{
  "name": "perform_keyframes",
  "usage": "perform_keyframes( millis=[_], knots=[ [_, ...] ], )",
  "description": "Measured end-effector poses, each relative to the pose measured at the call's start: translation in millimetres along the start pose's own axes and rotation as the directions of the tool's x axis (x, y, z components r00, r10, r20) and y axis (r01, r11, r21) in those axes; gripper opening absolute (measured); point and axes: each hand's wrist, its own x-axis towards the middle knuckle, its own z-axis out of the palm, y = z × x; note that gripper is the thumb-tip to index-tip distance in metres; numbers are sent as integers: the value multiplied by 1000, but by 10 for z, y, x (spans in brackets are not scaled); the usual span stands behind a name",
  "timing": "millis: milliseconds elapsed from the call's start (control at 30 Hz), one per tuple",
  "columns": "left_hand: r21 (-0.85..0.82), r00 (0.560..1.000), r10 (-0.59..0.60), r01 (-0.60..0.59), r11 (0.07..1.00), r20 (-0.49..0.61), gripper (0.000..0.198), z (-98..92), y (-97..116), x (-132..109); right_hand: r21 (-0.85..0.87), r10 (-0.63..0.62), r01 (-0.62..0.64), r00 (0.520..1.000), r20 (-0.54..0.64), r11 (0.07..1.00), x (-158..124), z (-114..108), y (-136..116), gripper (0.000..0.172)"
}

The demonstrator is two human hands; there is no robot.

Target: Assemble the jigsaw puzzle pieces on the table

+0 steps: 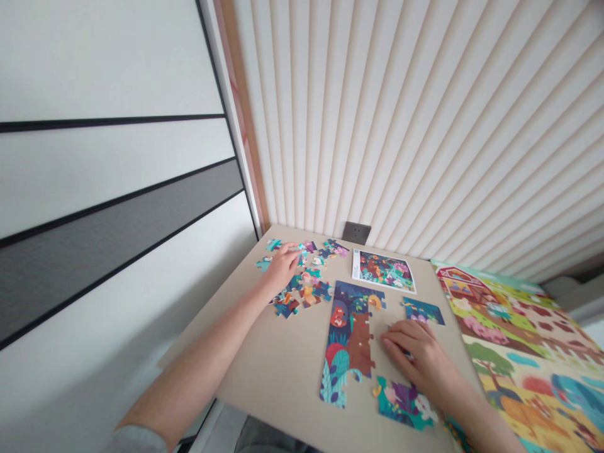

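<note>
My left hand [282,267] reaches over the loose jigsaw pieces [309,292] at the table's far left. Its fingertips are pinched at a small teal puzzle piece [301,246]. My right hand [418,349] rests low over the table with its fingers curled together; a small dark patch shows beneath it, but what it holds, if anything, is hidden. Left of it lies a joined puzzle section [346,340] with a red fox, brown trunk and leaves. A joined strip with a white rabbit [406,402] lies just below the hand, and a blue corner section [425,311] lies above.
A printed reference picture [384,270] lies at the back of the table [264,377]. Colourful farm and animal boards [528,352] cover the right side. A dark wall socket [357,233] sits behind, against a pleated cream panel [377,113]. A white cabinet wall [117,283] borders the left.
</note>
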Motion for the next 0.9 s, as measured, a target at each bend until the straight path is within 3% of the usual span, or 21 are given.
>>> perform_keyframes(
  millis=[133,367,900],
  knots=[
    [24,1000,-28,28,999,-14,32,27,-53,13,2,0,0,1000,3,1000,-5,0,-10,20],
    [61,992,41,-49,997,120,35,-7,69,17,0,1,-1,1000,-9,1000,9,-8,-18,21],
    [222,994,-106,103,970,1,31,-645,-59,3,-4,-7,7,1000,-11,1000,-8,-31,-13,20]
  ],
)
